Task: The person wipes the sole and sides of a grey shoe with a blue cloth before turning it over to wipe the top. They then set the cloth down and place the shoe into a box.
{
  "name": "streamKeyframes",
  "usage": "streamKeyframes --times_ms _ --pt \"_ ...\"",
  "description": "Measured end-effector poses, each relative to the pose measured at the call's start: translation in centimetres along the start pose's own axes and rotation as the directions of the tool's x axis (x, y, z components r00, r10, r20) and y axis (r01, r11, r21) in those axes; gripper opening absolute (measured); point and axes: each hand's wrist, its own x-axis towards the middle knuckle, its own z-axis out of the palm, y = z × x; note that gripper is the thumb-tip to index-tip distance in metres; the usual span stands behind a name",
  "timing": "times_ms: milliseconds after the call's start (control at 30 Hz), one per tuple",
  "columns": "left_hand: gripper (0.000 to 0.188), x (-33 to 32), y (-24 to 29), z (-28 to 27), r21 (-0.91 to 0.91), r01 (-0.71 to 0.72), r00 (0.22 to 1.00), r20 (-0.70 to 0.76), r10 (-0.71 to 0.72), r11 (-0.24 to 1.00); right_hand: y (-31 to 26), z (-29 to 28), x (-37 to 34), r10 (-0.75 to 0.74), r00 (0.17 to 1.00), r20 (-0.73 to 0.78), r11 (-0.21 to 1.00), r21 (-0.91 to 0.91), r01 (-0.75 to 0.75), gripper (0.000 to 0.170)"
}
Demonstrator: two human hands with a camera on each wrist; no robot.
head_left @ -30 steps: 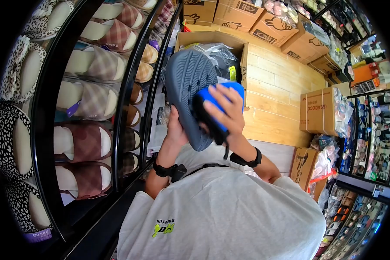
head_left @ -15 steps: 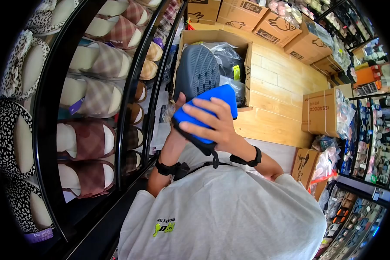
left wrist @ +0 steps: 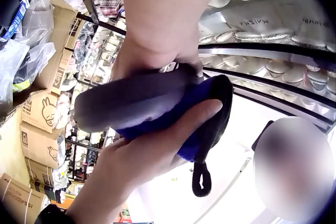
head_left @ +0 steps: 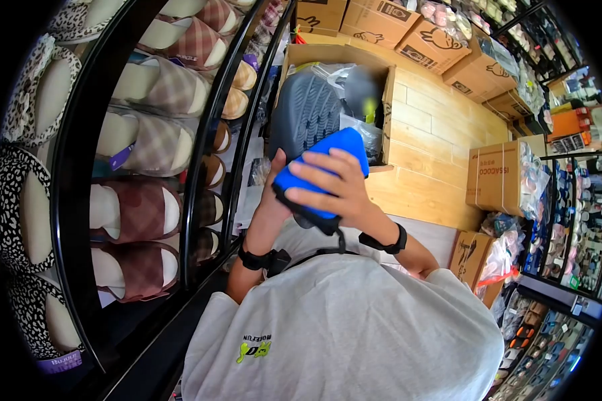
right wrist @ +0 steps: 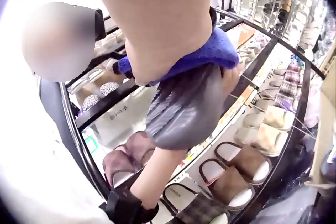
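Note:
A dark grey slipper (head_left: pixel 306 110) is held sole up by my left hand (head_left: pixel 267 190), whose thumb shows along its edge near the close end. My right hand (head_left: pixel 341 190) grips a blue fabric pad (head_left: pixel 352 146) with black edging and presses it over that end of the sole. In the left wrist view a black loop (left wrist: pixel 201 179) dangles from the pad, and the right thumb lies across its blue face. The ridged sole shows under the pad in the right wrist view. Most of the left fingers are hidden behind the slipper and pad.
Just beyond the slipper stands an open carton (head_left: pixel 386 134) with plastic-wrapped goods. A black-framed rack (head_left: pixel 194 200) of slippers rises close on the left. More cartons (head_left: pixel 493 175) line the wooden floor (head_left: pixel 435 147) to the right and back.
The pad has moved from the sole's right side down over its close end. The slipper has tipped away and lowered toward the carton, with little movement in the last half second.

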Motion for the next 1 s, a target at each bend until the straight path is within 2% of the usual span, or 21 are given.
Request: streamKeyframes --times_ms 33,67,133,167,200,267,300,333,400,467,533,600,667,700,733,800,833,867,933,967,1000 --pt "0.089 -0.7 -1.0 0.1 0.436 -0.183 0.899 -0.288 0.329 0.881 0.7 0.0 0.3 0.066 0.995 -0.078 0.997 0.034 -0.064 0.043" --pt "0.086 -0.9 -0.9 0.8 0.603 -0.165 0.898 -0.236 0.373 0.780 1.2 -0.1 0.4 0.136 0.979 -0.151 0.989 0.075 -0.126 0.043" --pt "0.080 -0.4 -2.3 2.3 0.645 -0.268 0.857 -0.180 0.483 0.716 1.9 0.0 0.7 0.328 0.909 -0.258 0.939 0.192 -0.284 0.049" --pt "0.076 -0.5 -1.8 1.6 0.623 -0.240 0.888 -0.169 0.428 0.744 1.7 0.3 0.9 0.350 0.893 -0.283 0.933 0.186 -0.307 0.050" --pt "0.076 -0.7 -1.5 1.0 0.623 -0.242 0.887 -0.169 0.430 0.744 1.3 0.6 1.0 0.372 0.876 -0.307 0.926 0.181 -0.330 0.051" --pt "0.075 -1.0 -1.0 0.2 0.570 -0.196 0.919 -0.176 0.352 0.798 0.0 0.9 0.3 0.271 0.927 -0.257 0.962 0.113 -0.250 0.043" --pt "0.073 -1.2 -1.0 -0.1 0.551 -0.167 0.919 -0.213 0.331 0.818 -0.1 0.4 0.0 0.160 0.974 -0.163 0.987 0.060 -0.152 0.037" --pt "0.072 -1.4 -1.0 -0.4 0.529 -0.138 0.917 -0.250 0.309 0.837 -0.5 0.4 -0.1 0.069 0.988 -0.139 0.997 0.039 -0.064 0.037" --pt "0.074 -1.7 -0.9 -0.9 0.475 -0.173 0.924 -0.224 0.309 0.863 1.2 0.3 -0.6 -0.128 0.991 -0.048 0.992 -0.004 0.128 0.044" --pt "0.081 -2.1 -1.3 -1.0 0.551 -0.232 0.905 -0.178 0.385 0.801 2.1 -0.2 -0.3 0.062 0.990 -0.127 0.993 0.111 -0.047 0.039" --pt "0.090 -2.4 -1.1 -1.5 0.563 -0.261 0.918 -0.107 0.382 0.784 2.9 0.6 0.3 0.234 0.942 -0.239 0.963 0.190 -0.190 0.054" --pt "0.089 -2.6 -1.4 -0.4 0.603 -0.249 0.899 -0.146 0.412 0.758 1.9 1.3 0.5 0.303 0.913 -0.271 0.945 0.208 -0.252 0.054" --pt "0.088 -3.2 -1.1 -0.7 0.630 -0.235 0.894 -0.160 0.419 0.741 0.4 1.8 -0.1 0.227 0.938 -0.263 0.968 0.168 -0.187 0.051" --pt "0.086 -3.4 -1.0 -0.9 0.654 -0.214 0.892 -0.172 0.418 0.726 0.0 1.9 -0.3 0.161 0.960 -0.228 0.980 0.150 -0.129 0.043" --pt "0.081 -3.6 -1.2 -1.4 0.634 -0.226 0.859 -0.229 0.458 0.740 -0.4 2.1 -0.3 0.077 0.974 -0.211 0.993 0.100 -0.056 0.037" --pt "0.078 -3.9 -0.9 -0.7 0.536 -0.289 0.881 -0.174 0.439 0.793 0.2 2.0 0.2 -0.066 0.983 -0.170 0.994 0.074 0.079 0.035" --pt "0.081 -3.9 -1.7 -0.3 0.684 -0.257 0.803 -0.242 0.544 0.683 1.0 1.8 0.4 -0.073 0.987 -0.142 0.990 0.108 0.089 0.038" --pt "0.089 -3.9 -1.6 -0.5 0.649 -0.278 0.828 -0.213 0.520 0.708 2.2 1.2 0.7 -0.068 0.992 -0.108 0.990 0.115 0.080 0.039" --pt "0.096 -3.7 -1.5 -0.6 0.654 -0.341 0.857 -0.078 0.509 0.675 2.4 1.6 1.0 0.189 0.959 -0.213 0.960 0.246 -0.135 0.046" --pt "0.100 -3.4 -1.3 -0.5 0.704 -0.312 0.865 -0.067 0.497 0.638 2.5 2.1 1.0 0.310 0.917 -0.251 0.924 0.308 -0.228 0.055" --pt "0.100 -3.2 -1.2 -1.0 0.703 -0.311 0.868 -0.064 0.492 0.640 2.1 2.2 1.0 0.308 0.917 -0.253 0.926 0.301 -0.228 0.055"
